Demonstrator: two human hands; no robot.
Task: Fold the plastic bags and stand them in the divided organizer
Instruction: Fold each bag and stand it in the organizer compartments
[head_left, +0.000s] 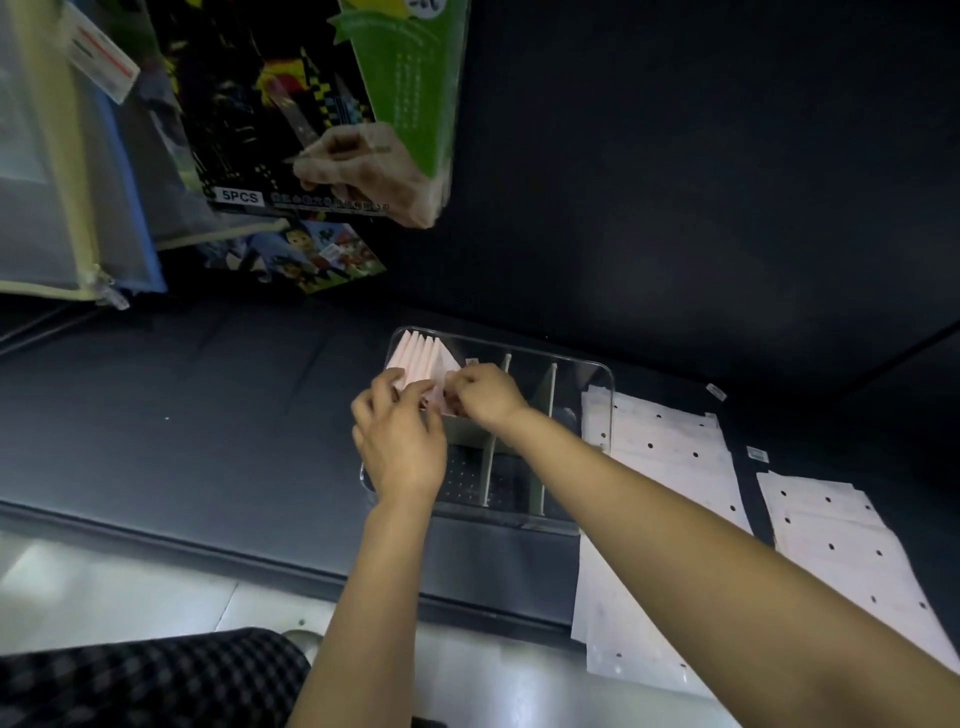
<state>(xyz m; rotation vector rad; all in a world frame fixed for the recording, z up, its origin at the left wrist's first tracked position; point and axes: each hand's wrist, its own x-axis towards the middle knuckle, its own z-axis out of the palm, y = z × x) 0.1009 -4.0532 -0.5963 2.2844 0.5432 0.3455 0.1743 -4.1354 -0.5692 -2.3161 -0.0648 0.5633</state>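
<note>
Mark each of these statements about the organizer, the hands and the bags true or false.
1. Folded pink bags stand in the left compartment of the clear organizer. True.
2. Both hands are at that compartment. True: the left hand and right hand meet there.
3. The right compartments are packed with bags. False: they show no bags.
4. Unfolded flat bags lie left of the organizer. False: they lie to its right.
5. The dividers lie flat. False: they stand upright.

Both bare forearms reach forward, hands close together.
The left hand (400, 441) lies back-up, fingers spread and bent at the tips; the right hand (480, 395) is curled, fingertips pinching, just beside the left's fingers.
</note>
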